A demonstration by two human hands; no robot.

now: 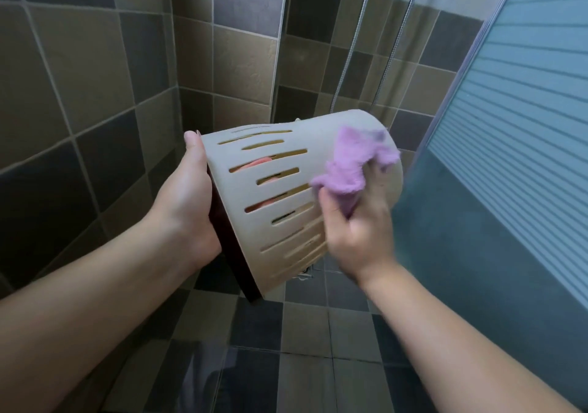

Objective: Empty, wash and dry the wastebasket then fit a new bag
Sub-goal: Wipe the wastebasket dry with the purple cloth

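Observation:
A beige slotted wastebasket is held sideways in the air, its dark rim towards the lower left and its closed base to the upper right. My left hand grips the rim, thumb on the outer wall, with fingers showing through the slots from inside. My right hand clutches a purple cloth and presses it against the basket's outer side near the base. The right hand is blurred. No bag is visible.
I stand in a tiled shower corner with brown and grey wall tiles. A frosted glass panel stands on the right. A shower hose hangs behind the basket. A floor drain lies below it.

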